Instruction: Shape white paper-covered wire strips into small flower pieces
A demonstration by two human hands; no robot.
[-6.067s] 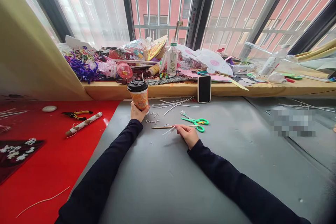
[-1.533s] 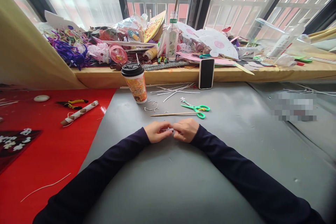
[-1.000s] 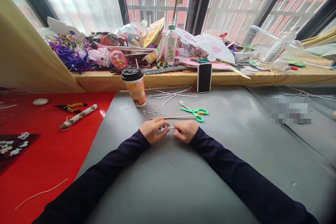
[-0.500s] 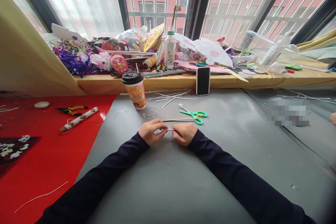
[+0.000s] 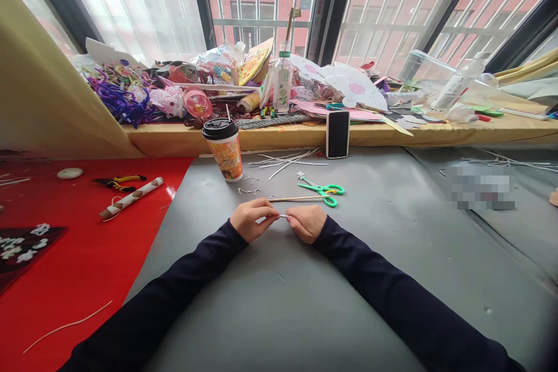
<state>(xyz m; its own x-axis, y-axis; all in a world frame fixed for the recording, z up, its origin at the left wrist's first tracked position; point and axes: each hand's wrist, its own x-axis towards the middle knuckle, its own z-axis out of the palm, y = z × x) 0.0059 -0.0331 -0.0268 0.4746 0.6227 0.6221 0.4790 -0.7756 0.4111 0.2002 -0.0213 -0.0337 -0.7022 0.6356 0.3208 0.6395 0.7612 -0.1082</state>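
Observation:
Between my two hands runs a thin white strip (image 5: 283, 216), only a short length of it showing. My left hand (image 5: 255, 220) pinches one end between thumb and fingertips. The other end is in the closed fingers of my right hand (image 5: 307, 223). Just beyond my hands lies a slim wooden stick (image 5: 296, 199), its right end over the handles of the green scissors (image 5: 328, 192). A small white flower on a stem (image 5: 301, 176) rests by the blades. Pale curled wire bits (image 5: 250, 186) lie past my left hand.
A lidded paper cup (image 5: 224, 154) and a phone (image 5: 337, 135) stand at the back, with loose white strips (image 5: 292, 160) between them. Pliers (image 5: 118, 182) and a wrapped roll (image 5: 131, 199) lie on the red surface. The windowsill (image 5: 279, 138) carries craft clutter and bottles.
My hands stay in nearly the same place, with the white strip still between them. The right hand has shifted very slightly; nothing else has visibly moved.

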